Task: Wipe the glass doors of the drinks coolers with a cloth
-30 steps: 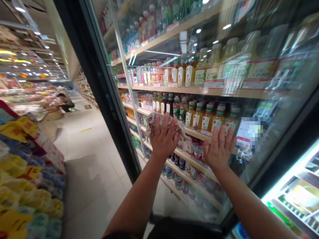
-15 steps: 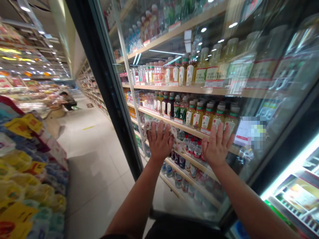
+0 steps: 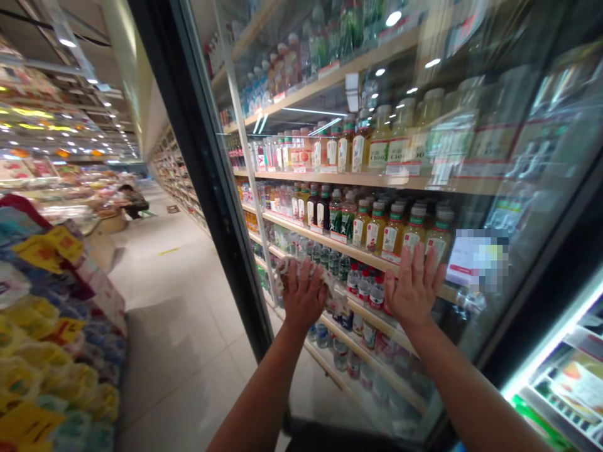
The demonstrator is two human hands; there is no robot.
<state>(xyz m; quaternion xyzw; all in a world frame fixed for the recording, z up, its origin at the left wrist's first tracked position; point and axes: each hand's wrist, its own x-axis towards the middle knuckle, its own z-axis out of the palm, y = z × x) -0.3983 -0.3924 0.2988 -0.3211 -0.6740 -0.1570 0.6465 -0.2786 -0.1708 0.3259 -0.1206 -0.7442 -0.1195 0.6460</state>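
Note:
My left hand (image 3: 303, 293) presses a patterned cloth (image 3: 284, 268) flat against the glass door (image 3: 494, 188) of a drinks cooler. Its fingers are spread over the cloth, which shows above and to the right of the hand. My right hand (image 3: 414, 286) lies open on the same glass a little to the right, fingers stretched upward, holding nothing. Behind the glass are shelves of bottled drinks (image 3: 377, 229), yellow ones with green caps at hand height.
The door's black frame (image 3: 202, 169) runs down at the left of my hands. A tiled aisle (image 3: 169, 326) stretches away at left, with a display of packaged goods (image 3: 51, 326) along it. A person (image 3: 132, 199) crouches far down the aisle. A lit cooler (image 3: 560, 376) stands at lower right.
My left hand has slid the cloth downward on the glass. My right hand has stayed flat on the door in about the same place.

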